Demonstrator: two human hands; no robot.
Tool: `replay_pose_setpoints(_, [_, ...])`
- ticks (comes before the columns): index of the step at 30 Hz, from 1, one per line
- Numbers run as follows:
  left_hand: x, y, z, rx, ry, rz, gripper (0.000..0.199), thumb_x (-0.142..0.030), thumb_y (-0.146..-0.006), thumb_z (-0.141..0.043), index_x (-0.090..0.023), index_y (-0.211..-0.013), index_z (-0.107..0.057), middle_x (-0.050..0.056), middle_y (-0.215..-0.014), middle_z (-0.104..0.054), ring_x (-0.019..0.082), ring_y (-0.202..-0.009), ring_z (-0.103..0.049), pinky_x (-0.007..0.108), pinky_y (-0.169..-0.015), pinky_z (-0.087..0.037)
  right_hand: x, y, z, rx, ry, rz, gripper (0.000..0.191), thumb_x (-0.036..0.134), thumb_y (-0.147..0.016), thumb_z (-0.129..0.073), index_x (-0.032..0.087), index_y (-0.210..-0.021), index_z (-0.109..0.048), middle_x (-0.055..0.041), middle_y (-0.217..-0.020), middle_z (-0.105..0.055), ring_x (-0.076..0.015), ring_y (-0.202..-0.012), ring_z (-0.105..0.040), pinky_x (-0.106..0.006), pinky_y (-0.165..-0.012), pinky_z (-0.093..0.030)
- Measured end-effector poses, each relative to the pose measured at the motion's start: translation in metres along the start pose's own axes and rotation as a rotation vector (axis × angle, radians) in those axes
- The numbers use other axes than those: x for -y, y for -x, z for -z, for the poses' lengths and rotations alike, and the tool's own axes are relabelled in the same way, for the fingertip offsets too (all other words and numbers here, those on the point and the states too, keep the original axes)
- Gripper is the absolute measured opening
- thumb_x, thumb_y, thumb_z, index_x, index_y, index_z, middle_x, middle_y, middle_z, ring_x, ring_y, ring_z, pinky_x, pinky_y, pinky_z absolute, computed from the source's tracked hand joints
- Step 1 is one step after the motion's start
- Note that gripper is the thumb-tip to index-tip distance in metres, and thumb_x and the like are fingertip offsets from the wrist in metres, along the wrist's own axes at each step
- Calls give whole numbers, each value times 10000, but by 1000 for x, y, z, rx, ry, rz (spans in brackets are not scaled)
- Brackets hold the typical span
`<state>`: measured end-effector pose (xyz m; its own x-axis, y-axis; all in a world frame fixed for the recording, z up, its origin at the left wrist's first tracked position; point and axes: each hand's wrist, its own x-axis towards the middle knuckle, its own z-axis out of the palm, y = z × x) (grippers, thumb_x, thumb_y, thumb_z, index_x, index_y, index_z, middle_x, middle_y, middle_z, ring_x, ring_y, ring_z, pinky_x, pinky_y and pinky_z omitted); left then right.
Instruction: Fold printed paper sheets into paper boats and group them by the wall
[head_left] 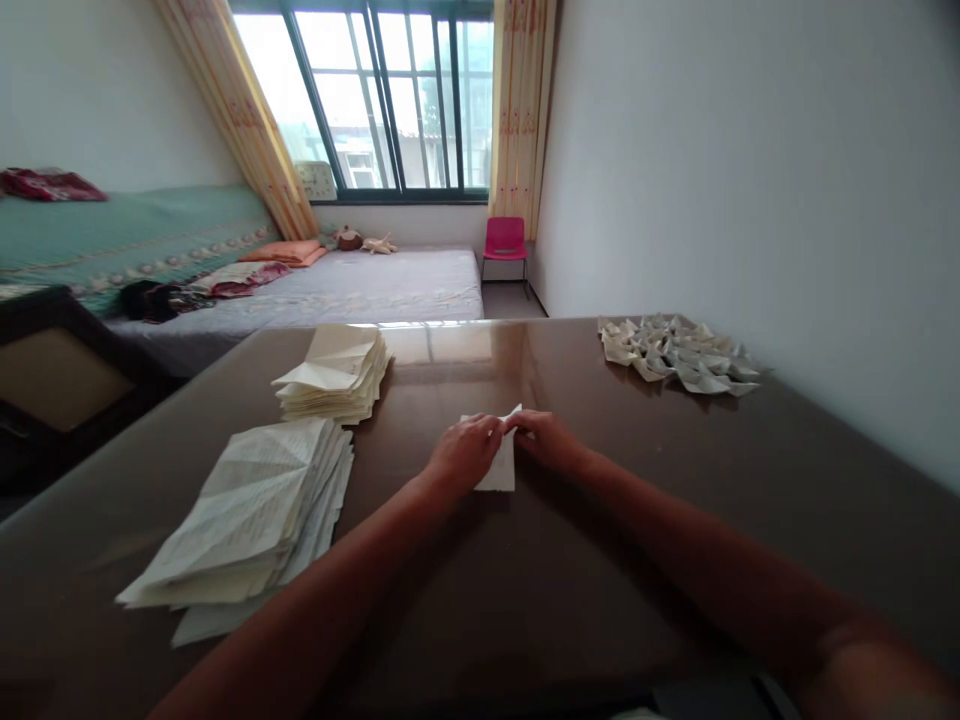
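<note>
Centre frame | left hand (472,445) curled over paper (498,480), right hand (551,438), nearly closed, pinching its upper corner | I'd say pin it flat, match edges, crease firmly!

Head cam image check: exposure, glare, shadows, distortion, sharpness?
Head view: window partly blown out; its reflection glares on the far part of the tabletop; dark shadow beside the right forearm; left curtain slants, probably wide-angle distortion; print on the nearer paper stack too soft to read; left hand, right hand distinguishable, finger detail soft.
</note>
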<state>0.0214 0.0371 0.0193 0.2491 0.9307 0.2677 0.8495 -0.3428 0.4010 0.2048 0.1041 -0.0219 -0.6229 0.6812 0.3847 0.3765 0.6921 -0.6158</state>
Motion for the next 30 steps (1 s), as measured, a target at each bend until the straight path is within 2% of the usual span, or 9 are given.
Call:
replay_pose_setpoints(2, [21, 1, 4, -73, 156, 120, 264, -208, -909, -369, -202, -973, -626, 42, -911, -679, 160, -855, -640, 279, -795, -490, -11, -3, -3, -60, -52, -88, 189, 161, -809, -534, 188, -916, -688, -29, -846, -703, -165, -764, -629, -296, -760, -482])
replay_pose_setpoints(4, [42, 8, 4, -59, 271, 157, 369, -85, -798, -405, -184, -1094, -602, 55, -1010, -681, 157, -930, -640, 282, -837, -503, -21, 0, -2, -101, -145, -143, 172, 205, -811, -548, 186, -929, -672, -30, -892, -707, -167, -793, -637, -291, -756, -484])
replay_pose_setpoints(7, [58, 19, 1, 68, 319, -46, 674, -51, -692, -476, -202, -1349, -454, 85, -1343, -538, 196, -1245, -490, 348, -1032, -426, -29, 7, 2, -117, -274, -165, 142, 239, -822, -542, 188, -910, -641, -39, -1002, -700, -179, -918, -637, -300, -814, -484])
replay_pose_setpoints(10, [58, 24, -5, 105, 231, -210, 738, -113, -710, -578, -216, -1415, -387, 94, -1448, -434, 244, -1373, -332, 432, -1136, -299, -29, 8, 6, -75, -311, -164, 127, 227, -828, -530, 190, -907, -624, -43, -1044, -690, -179, -966, -628, -319, -857, -479])
replay_pose_setpoints(14, [56, 20, -10, 57, 102, -261, 493, -90, -792, -516, -264, -1250, -572, 42, -1291, -600, 218, -1293, -449, 437, -1113, -323, -21, 7, 12, 3, -69, -86, 215, 164, -813, -544, 218, -991, -653, -51, -1153, -664, -197, -1037, -582, -376, -934, -443])
replay_pose_setpoints(18, [61, 21, -12, 152, 12, -293, 536, -31, -753, -479, -250, -1227, -597, 35, -1255, -619, 213, -1245, -494, 407, -1085, -361, -12, 9, 21, 63, 321, 41, 358, 242, -829, -610, 306, -1180, -643, -39, -1316, -580, -266, -1194, -453, -465, -1021, -331])
replay_pose_setpoints(23, [66, 24, -10, 172, 57, -277, 454, -82, -811, -481, -284, -1191, -628, 14, -1271, -603, 196, -1251, -488, 363, -1078, -372, -15, 11, 27, 259, 114, 163, 229, 315, -897, -539, 310, -1056, -703, -18, -1068, -707, -189, -1021, -558, -358, -940, -410])
replay_pose_setpoints(26, [67, 21, -9, 151, 169, -195, 250, -252, -904, -481, -242, -1047, -685, 32, -1163, -658, 185, -1159, -558, 320, -1015, -421, -18, 10, 25, 251, -13, 39, 265, 374, -921, -492, 239, -941, -719, -44, -947, -708, -166, -869, -585, -290, -806, -463])
replay_pose_setpoints(30, [63, 15, -17, 30, 191, 127, 327, -383, -941, -415, -170, -989, -660, 65, -891, -696, 189, -850, -649, 298, -784, -493, -19, 4, 13, 120, 8, -214, 386, 438, -936, -419, 183, -783, -665, -25, -773, -643, -149, -698, -562, -248, -655, -433])
